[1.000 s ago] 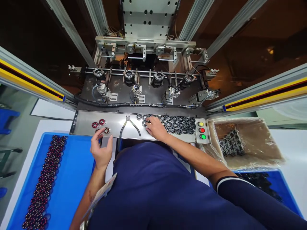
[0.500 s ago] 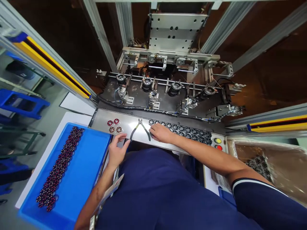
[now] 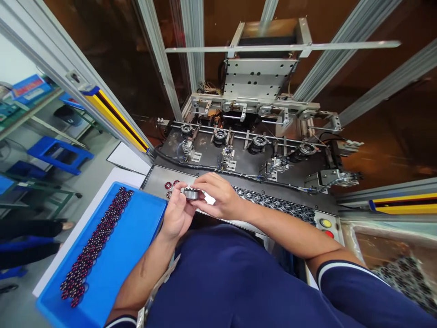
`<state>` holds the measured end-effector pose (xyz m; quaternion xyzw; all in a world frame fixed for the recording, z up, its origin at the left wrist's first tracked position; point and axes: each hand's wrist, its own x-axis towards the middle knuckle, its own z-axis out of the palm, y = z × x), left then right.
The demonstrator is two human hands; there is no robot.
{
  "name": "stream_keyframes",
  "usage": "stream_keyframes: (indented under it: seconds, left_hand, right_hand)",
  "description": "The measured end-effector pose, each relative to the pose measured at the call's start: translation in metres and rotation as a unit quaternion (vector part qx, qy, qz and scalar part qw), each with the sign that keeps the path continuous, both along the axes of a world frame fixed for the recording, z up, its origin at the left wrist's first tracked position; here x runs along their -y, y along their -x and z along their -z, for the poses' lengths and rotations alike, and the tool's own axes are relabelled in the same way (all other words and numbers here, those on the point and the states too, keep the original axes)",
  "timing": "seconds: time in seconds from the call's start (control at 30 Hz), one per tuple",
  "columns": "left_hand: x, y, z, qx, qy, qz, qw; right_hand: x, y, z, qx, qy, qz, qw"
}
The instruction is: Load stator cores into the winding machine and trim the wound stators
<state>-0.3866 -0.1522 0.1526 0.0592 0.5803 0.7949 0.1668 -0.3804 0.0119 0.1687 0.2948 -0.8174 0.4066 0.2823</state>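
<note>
Over the front ledge (image 3: pixel 155 184) of the machine, a round metal part (image 3: pixel 191 195) with a smooth silver rim is held edge-on between both hands. My left hand (image 3: pixel 175 212) grips it from the left, with thumb and fingers bent around that side. From the right, the fingertips and thumb of my right hand (image 3: pixel 220 197) pinch it. Small round red-and-black parts (image 3: pixel 168 186) lie just behind my left hand, partly covered. Rows of silver round parts (image 3: pixel 280 206) stretch along the ledge beyond my right wrist. The cutting pliers are hidden behind my hands.
A blue tray (image 3: pixel 136 248) at left holds a long band of red-and-black parts (image 3: pixel 99 237). Fixtures with dark ring holders (image 3: pixel 258 143) stand behind the ledge. Yellow button (image 3: pixel 326 222) and red button (image 3: pixel 328 233) sit at right, beside a lined box (image 3: pixel 372 241) of silver parts.
My right hand has lifted a round metal part from the ledge and brought it left. My left hand has come up to hold it too. The view has shifted.
</note>
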Motion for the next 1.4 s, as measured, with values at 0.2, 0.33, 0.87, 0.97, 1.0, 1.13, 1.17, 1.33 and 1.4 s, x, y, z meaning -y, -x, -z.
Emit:
stream_keyframes:
  seconds: [0.2, 0.33, 0.87, 0.97, 1.0, 1.13, 1.17, 1.33, 1.4]
  left_hand:
    - [-0.007, -0.003, -0.007, -0.004, -0.053, -0.018, 0.998]
    - [-0.009, -0.003, -0.005, -0.002, -0.067, -0.032, 0.997]
    - [0.023, 0.022, 0.022, -0.008, 0.023, 0.107, 0.994]
    - [0.024, 0.019, 0.021, -0.009, 0.028, 0.135, 0.99]
    - [0.024, 0.019, 0.021, -0.013, 0.028, 0.142, 0.989]
    - [0.034, 0.027, 0.027, -0.046, 0.06, 0.117, 0.99]
    - [0.041, 0.034, 0.033, -0.062, 0.083, 0.081, 0.991]
    - [0.082, 0.081, 0.091, -0.126, 0.292, -0.174, 0.932]
    - [0.091, 0.095, 0.118, -0.119, 0.332, -0.196, 0.915]
  right_hand:
    - [-0.001, -0.002, -0.008, -0.048, 0.007, 0.031, 0.998]
    - [0.0, 0.0, -0.008, -0.076, 0.021, 0.058, 0.995]
    - [-0.041, 0.033, -0.024, 0.384, 0.125, -0.308, 0.861]
    - [-0.039, 0.04, -0.017, 0.428, 0.11, -0.377, 0.814]
    - [-0.037, 0.042, -0.015, 0.43, 0.104, -0.397, 0.804]
    - [-0.035, 0.064, -0.008, 0.416, 0.071, -0.422, 0.802]
    - [-0.038, 0.077, -0.007, 0.404, 0.055, -0.407, 0.817]
    - [-0.062, 0.194, -0.002, 0.281, -0.103, -0.19, 0.935]
    - [-0.068, 0.25, 0.011, 0.239, -0.207, -0.067, 0.946]
